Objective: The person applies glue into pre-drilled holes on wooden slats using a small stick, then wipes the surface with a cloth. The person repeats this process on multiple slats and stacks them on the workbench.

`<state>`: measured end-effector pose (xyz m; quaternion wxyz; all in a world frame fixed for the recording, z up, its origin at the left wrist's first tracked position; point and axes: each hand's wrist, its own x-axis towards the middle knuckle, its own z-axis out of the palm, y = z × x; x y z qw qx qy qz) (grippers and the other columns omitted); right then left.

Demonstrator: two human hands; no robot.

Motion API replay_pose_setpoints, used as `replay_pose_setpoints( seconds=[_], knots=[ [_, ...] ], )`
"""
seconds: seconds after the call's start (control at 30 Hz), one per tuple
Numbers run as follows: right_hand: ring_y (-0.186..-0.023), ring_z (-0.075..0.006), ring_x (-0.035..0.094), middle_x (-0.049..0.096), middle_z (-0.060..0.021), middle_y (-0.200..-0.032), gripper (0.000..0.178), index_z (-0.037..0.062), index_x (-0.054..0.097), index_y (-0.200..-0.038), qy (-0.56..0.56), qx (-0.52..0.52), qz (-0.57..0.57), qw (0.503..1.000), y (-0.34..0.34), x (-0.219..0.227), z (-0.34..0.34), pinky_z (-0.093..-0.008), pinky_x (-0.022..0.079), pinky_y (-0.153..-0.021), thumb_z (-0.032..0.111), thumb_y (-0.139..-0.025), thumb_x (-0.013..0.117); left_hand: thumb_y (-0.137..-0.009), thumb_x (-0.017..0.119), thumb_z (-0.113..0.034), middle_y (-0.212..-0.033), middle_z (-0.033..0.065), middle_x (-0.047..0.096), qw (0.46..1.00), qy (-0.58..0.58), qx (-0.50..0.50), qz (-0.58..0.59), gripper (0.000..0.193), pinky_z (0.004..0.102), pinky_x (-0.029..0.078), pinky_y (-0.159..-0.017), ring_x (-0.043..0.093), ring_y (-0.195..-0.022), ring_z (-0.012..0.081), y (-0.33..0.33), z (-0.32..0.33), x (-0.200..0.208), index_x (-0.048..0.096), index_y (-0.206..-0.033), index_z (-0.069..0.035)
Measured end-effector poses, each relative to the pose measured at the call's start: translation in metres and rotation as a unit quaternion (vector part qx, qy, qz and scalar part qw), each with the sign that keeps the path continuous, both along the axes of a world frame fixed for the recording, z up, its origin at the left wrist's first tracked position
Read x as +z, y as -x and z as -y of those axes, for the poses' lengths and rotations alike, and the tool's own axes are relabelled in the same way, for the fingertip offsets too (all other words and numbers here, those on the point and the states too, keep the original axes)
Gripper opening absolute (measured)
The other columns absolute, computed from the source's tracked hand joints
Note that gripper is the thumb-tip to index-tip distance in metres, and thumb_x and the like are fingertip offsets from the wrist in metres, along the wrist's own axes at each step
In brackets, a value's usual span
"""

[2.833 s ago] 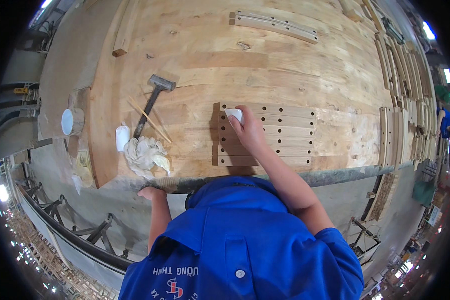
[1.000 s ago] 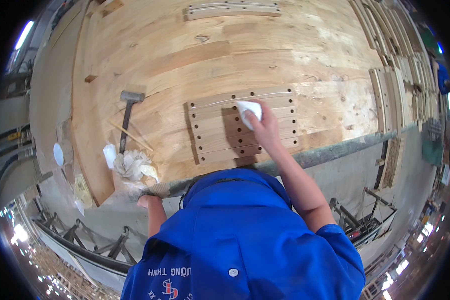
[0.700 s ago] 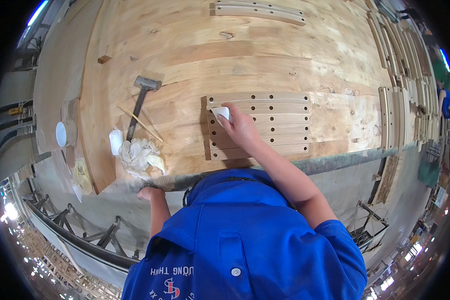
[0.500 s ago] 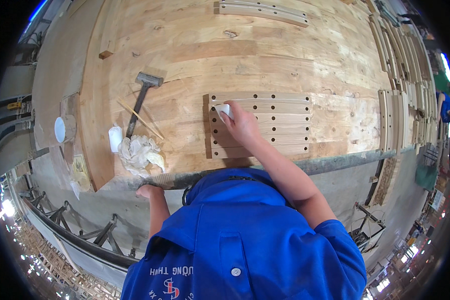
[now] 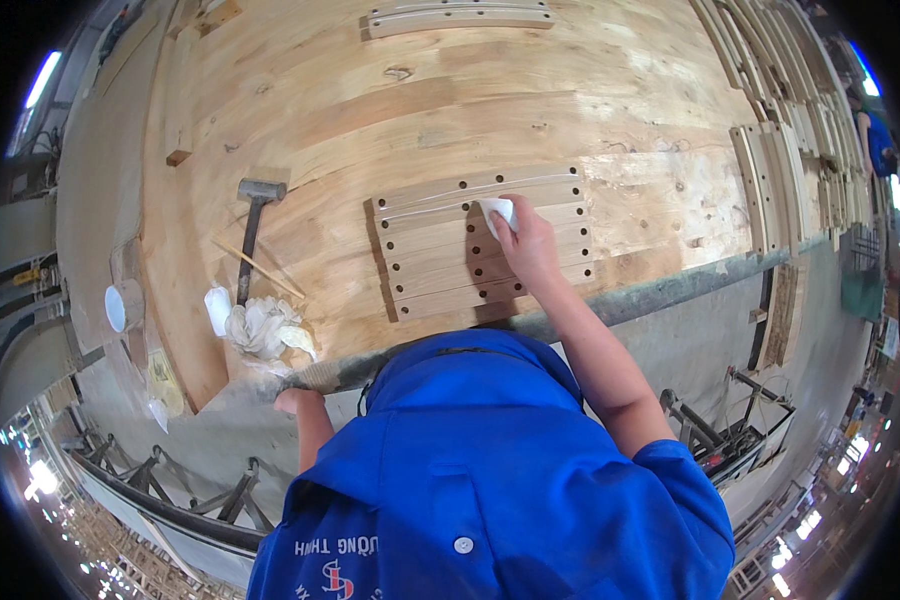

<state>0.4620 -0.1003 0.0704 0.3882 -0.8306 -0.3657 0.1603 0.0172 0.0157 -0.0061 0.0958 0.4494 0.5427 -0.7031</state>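
My right hand point(image 5: 526, 245) is closed around a small white squeeze bottle point(image 5: 497, 212), tilted with its tip down at a wooden slat. Beneath it lies a row of pale wooden slats point(image 5: 435, 260), side by side, with dark round holes near their ends and middle. A thin white bead point(image 5: 425, 211) runs along the second slat from its left end to the bottle. Another white line crosses the farthest slat. My left hand point(image 5: 298, 401) is at the table's near edge, left of my body; its fingers are mostly hidden.
Left on the wooden tabletop point(image 5: 320, 130) are a hammer point(image 5: 254, 215), a thin stick point(image 5: 260, 268), a crumpled cloth point(image 5: 262, 330) and a white bottle point(image 5: 217, 310). A white cup point(image 5: 118, 308) stands farther left. More slats lie at the far side point(image 5: 460, 18) and stacked right point(image 5: 770, 190).
My right hand has moved rightward along the second slat with the bottle, and a white bead now shows behind it. The whole view has shifted and turned slightly. My left hand stays at the edge.
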Motion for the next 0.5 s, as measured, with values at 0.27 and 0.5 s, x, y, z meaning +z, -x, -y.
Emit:
replay_pose_setpoints(
  seconds=[0.27,0.5],
  knots=[
    [-0.074,-0.0396,0.067,0.067,-0.022,-0.083,0.026,0.0068,0.059,-0.111,0.0,-0.093,0.033,0.995,-0.044,-0.002,0.038,-0.0458,0.052,-0.064,0.023,-0.091,0.064,-0.097,0.019,-0.049,-0.141,0.0083,0.053,0.997,0.041,-0.068,-0.024,0.066,0.0443,0.037,-0.107,0.05,-0.126,0.0287,-0.007,0.005,0.005,0.051,-0.136,-0.006],
    [-0.078,-0.0407,0.066,0.068,-0.0218,-0.087,0.026,0.0074,0.058,-0.112,0.0,-0.168,0.044,0.985,-0.077,-0.002,0.06,-0.0466,0.052,-0.067,0.021,-0.091,0.065,-0.094,0.035,-0.047,-0.135,0.0028,0.058,0.995,-0.001,-0.097,-0.011,0.054,0.042,0.043,-0.099,0.054,-0.122,0.0245,-0.013,0.009,0.011,0.058,-0.13,-0.013]
  ],
)
